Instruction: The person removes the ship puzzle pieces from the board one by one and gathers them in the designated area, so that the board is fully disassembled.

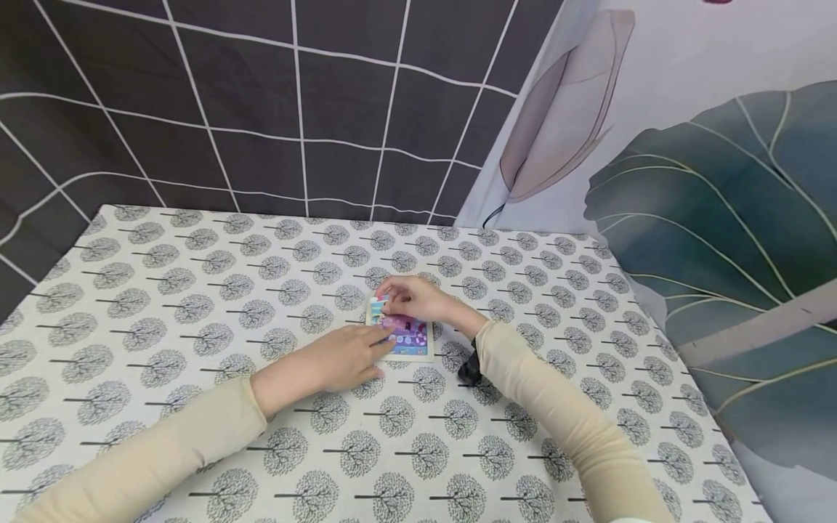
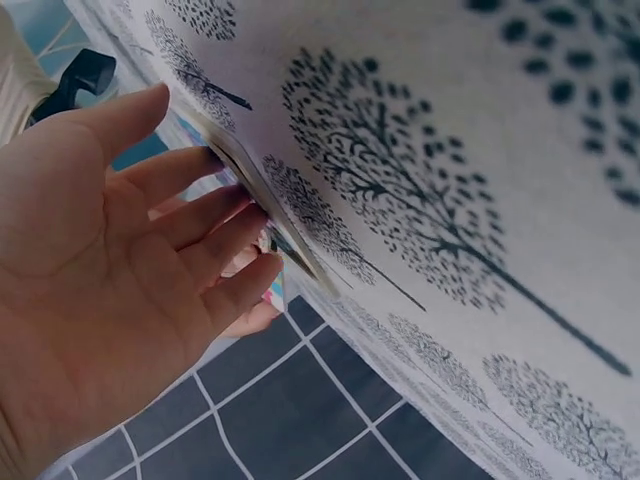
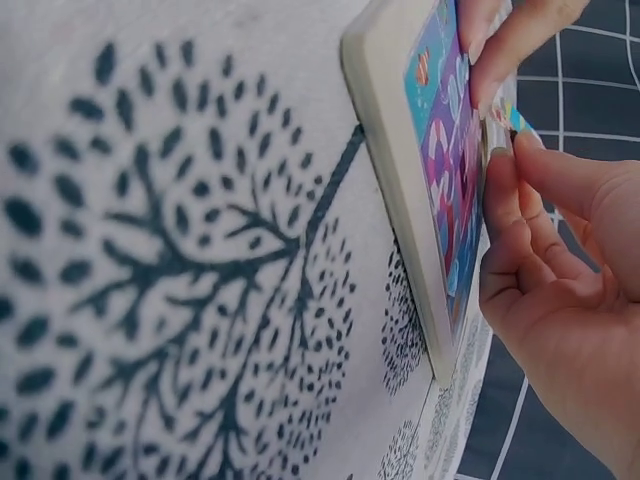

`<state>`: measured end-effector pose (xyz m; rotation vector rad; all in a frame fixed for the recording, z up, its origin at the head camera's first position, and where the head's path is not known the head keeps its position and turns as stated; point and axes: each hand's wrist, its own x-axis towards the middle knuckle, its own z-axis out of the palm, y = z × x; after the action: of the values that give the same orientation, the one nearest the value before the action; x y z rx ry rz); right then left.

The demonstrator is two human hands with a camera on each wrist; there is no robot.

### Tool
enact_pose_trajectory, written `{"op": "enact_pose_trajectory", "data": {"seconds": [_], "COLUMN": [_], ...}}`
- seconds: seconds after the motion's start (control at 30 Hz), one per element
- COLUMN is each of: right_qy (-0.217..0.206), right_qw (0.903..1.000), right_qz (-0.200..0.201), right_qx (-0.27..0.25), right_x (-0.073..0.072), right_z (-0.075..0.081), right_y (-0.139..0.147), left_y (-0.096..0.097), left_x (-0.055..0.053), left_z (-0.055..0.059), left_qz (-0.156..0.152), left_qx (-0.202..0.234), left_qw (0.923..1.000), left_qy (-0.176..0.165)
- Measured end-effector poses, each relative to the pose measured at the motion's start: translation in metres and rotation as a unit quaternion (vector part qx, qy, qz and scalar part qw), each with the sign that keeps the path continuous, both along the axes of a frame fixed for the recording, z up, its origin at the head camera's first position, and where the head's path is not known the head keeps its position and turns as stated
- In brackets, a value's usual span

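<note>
One picture board [image 1: 416,346]: lies on the tree cloth [image 1: 425,436], well in from the left, right and far edges.
Left hand [image 1: 351,356]: reaches over the board's left side with fingers loosely straight, touches with fingertips, grips nothing.
Right hand [image 1: 418,298]: pinches a small bright piece [image 3: 515,117] between thumb and finger, near the board's far left corner.
Black thing [image 1: 469,369]: sits just beside the right wrist.
Dark sheet [image 1: 248,87]: shows white lines, behind the far edge.

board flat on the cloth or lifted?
Flat. In the right wrist view, the board's near rim lies along the cloth with no clear gap.
</note>
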<state>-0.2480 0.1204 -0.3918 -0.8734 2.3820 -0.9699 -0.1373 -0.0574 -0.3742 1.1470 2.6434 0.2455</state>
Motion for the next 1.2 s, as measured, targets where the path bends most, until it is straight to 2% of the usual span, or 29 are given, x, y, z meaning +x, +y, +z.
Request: {"op": "enact_pose_trajectory", "data": {"seconds": [0.13,0.27,0.43,0.83,1.07,1.2], "right_qy": [0.013,0.025,0.02,0.015,0.007,0.012], "right_qw": [0.9999,0.9996,0.9996,0.9985,0.998,0.9978], "right_qz": [-0.002,-0.002,-0.014,-0.052,-0.058,-0.062], "right_qx": [-0.007,-0.011,-0.013,-0.009,-0.024,-0.021], "right_x": [0.001,0.002,0.003,0.008,0.01,0.012], "right_z": [0.002,0.002,0.0,0.002,0.008,0.01], "right_y": [0.004,0.01,0.021,0.045,0.052,0.056], "left_y": [-0.001,-0.001,0.0,-0.002,-0.001,-0.001], "left_x": [0.0,0.0,-0.001,-0.003,0.002,0.003], "left_z": [0.002,0.004,0.005,0.002,0.005,0.004], "left_qz": [0.003,-0.004,-0.005,-0.012,0.005,0.008], "left_qx": [-0.005,-0.019,-0.031,-0.025,-0.044,-0.05], "left_qw": [0.9998,0.9997,0.9993,0.9992,0.9977,0.9973], "left_qy": [-0.02,-0.017,-0.019,-0.029,-0.052,-0.052]}}
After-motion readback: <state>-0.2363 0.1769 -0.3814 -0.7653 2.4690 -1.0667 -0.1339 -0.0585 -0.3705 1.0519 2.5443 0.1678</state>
